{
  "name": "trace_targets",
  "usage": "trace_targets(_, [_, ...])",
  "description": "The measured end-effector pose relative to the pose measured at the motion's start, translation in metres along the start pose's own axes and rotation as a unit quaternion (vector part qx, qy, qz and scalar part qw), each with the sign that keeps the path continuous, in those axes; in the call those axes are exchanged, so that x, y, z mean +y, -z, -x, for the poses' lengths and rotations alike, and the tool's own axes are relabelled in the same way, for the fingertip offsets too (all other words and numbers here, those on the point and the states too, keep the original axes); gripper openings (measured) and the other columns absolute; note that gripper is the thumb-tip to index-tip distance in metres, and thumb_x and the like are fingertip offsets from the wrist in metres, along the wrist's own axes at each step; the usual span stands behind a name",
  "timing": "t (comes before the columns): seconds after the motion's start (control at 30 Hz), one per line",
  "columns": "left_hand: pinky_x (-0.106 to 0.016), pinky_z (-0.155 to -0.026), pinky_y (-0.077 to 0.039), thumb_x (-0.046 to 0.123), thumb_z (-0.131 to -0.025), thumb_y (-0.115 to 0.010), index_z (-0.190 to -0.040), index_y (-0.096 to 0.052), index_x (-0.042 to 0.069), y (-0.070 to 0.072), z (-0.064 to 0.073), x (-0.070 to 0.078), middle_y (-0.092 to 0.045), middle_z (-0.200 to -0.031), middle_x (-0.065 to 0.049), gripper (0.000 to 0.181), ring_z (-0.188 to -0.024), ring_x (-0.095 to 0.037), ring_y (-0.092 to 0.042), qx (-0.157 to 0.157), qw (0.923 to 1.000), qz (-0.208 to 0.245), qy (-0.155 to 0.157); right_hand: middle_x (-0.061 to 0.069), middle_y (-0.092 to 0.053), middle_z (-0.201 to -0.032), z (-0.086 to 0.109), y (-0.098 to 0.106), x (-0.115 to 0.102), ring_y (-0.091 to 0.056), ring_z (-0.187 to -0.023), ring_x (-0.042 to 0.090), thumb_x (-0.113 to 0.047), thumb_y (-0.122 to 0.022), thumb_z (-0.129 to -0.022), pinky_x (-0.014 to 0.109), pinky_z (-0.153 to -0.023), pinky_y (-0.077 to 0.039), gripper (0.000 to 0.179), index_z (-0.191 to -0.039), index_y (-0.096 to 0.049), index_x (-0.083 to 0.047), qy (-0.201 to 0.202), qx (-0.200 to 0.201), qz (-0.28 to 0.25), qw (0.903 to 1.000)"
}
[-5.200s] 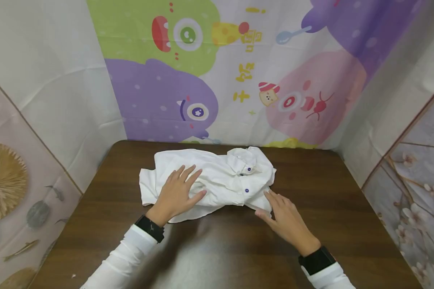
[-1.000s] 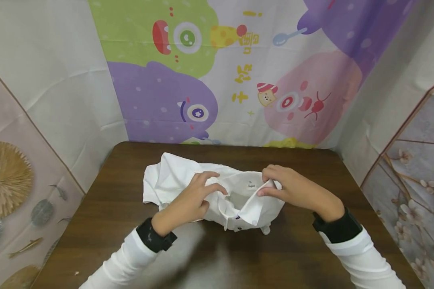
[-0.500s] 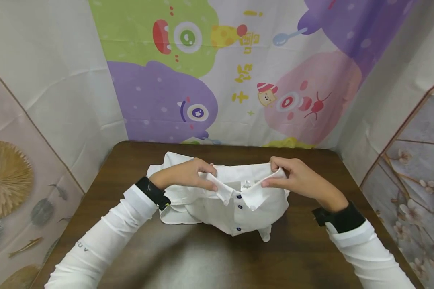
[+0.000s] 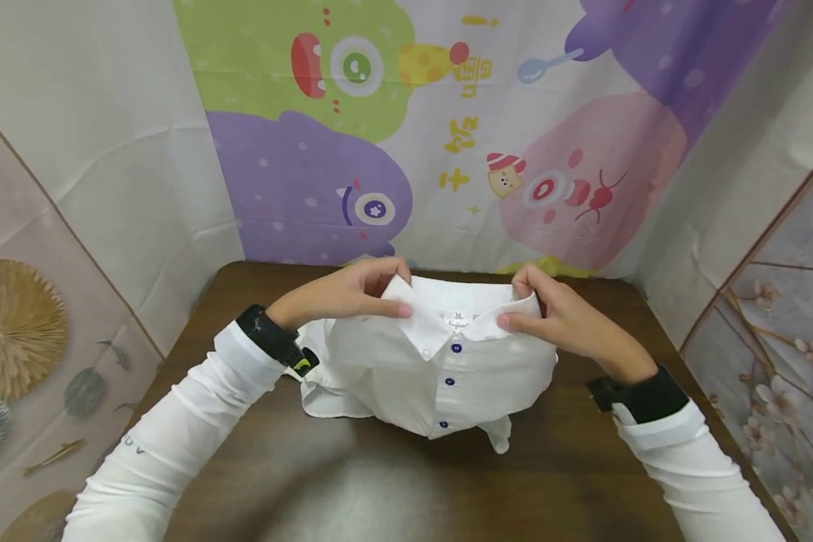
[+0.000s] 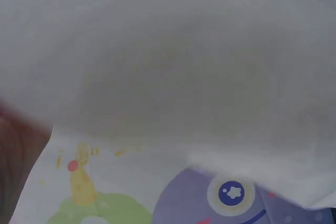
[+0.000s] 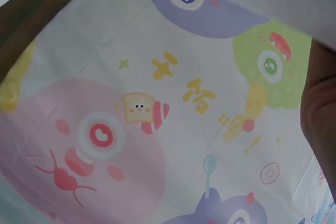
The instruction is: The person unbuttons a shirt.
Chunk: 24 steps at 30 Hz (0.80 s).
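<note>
White cloth with huge cartoon monsters covers the back of this spot, and that backdrop (image 4: 447, 233) is easily the biggest thing from where I'm standing: green and purple ones on the left, a pink one on the right, yellow characters between them. Pale sheets (image 4: 135, 196) hang down both sides too, shell print on the left, blossoms on the right.

Next down is the counter (image 4: 393, 497), dark brown wood grain, with a soft shine near the front edge. Then the shirt (image 4: 406, 384), white, button-up, near the middle of the counter. Its collar end is up between the person's hands, facing front, while the rest sags in folds, bunched more toward the left. One bit of cloth dangles low at the right.

Person's in white sleeves (image 4: 169, 436). Left hand (image 4: 355, 293) pinches one side of the collar (image 4: 423, 320), thumb in front, fingers tucked behind. Right hand (image 4: 549, 309) does the same on the other side, so both grips are narrow, just cloth in them. Black band (image 4: 267, 335) on each wrist.

Tiny stuff: a label (image 4: 458, 319) inside the neck, "M" on it, smaller print too blurry to read, and dark blue buttons (image 4: 450, 382) running down the front.
</note>
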<state>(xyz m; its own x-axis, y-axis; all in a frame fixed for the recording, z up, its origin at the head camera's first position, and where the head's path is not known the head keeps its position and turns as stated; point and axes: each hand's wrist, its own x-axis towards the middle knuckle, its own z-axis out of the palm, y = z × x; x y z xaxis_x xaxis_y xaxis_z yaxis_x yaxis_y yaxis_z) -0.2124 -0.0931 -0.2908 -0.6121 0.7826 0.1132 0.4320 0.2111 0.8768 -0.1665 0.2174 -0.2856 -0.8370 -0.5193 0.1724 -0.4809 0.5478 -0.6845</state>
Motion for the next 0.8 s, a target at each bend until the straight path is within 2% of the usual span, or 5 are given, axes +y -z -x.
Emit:
trace_targets(0.17, [-0.022,-0.056,-0.032,0.014,-0.083,-0.069,-0.099,-0.046,0.008,-0.006,0.001,0.008,-0.037,-0.066,0.001,0.028,-0.058,-0.01,-0.037,0.093,0.9863,-0.13,-0.041,0.012,-0.042,-0.132,-0.003,-0.001,-0.001,-0.048,-0.11,0.025,-0.023,-0.072,-0.081,0.046,-0.092,-0.043,0.073,-0.139,-0.029,-0.015,-0.04,-0.019,-0.013,0.9989])
trace_targets(0.3, [-0.024,-0.056,-0.032,0.019,-0.084,-0.068,-0.098,-0.048,0.008,-0.01,0.001,0.011,-0.034,-0.066,0.0,0.027,-0.059,-0.012,-0.036,0.202,0.9373,-0.266,-0.099,0.01,-0.056,-0.118,-0.004,-0.005,0.002,-0.054,-0.098,0.022,-0.031,-0.073,-0.079,0.042,-0.085,-0.047,0.067,-0.136,-0.041,-0.013,-0.08,-0.058,0.007,0.9951])
trace_targets(0.47, [-0.027,-0.057,-0.033,0.017,-0.085,-0.067,-0.098,-0.051,0.005,-0.007,0.001,0.012,-0.041,-0.068,-0.004,0.024,-0.059,-0.015,-0.038,0.309,0.8837,-0.327,-0.129,-0.002,-0.056,-0.075,0.0,-0.008,0.008,-0.049,-0.063,0.012,-0.035,-0.069,-0.082,0.027,-0.057,-0.045,0.03,-0.098,-0.064,-0.01,-0.106,-0.14,0.058,0.9827])
trace_targets(0.63, [-0.029,-0.06,-0.036,0.016,-0.085,-0.067,-0.1,-0.051,0.004,-0.001,0.004,0.01,-0.054,-0.08,-0.006,0.025,-0.063,-0.018,-0.041,0.333,0.8717,-0.34,-0.117,-0.005,-0.05,-0.069,0.007,-0.006,0.009,-0.045,-0.063,0.01,-0.042,-0.069,-0.079,0.026,-0.056,-0.038,0.032,-0.082,-0.062,-0.011,-0.153,-0.19,0.175,0.9539])
trace_targets(0.8, [-0.031,-0.063,-0.039,0.018,-0.086,-0.066,-0.102,-0.051,0.005,0.005,0.01,0.006,-0.059,-0.085,-0.009,0.026,-0.067,-0.019,-0.047,0.345,0.868,-0.342,-0.101,0.004,-0.058,-0.078,0.014,-0.001,0.007,-0.054,-0.071,0.02,-0.045,-0.07,-0.075,0.038,-0.06,-0.043,0.036,-0.081,-0.061,-0.01,-0.253,-0.208,0.317,0.89])
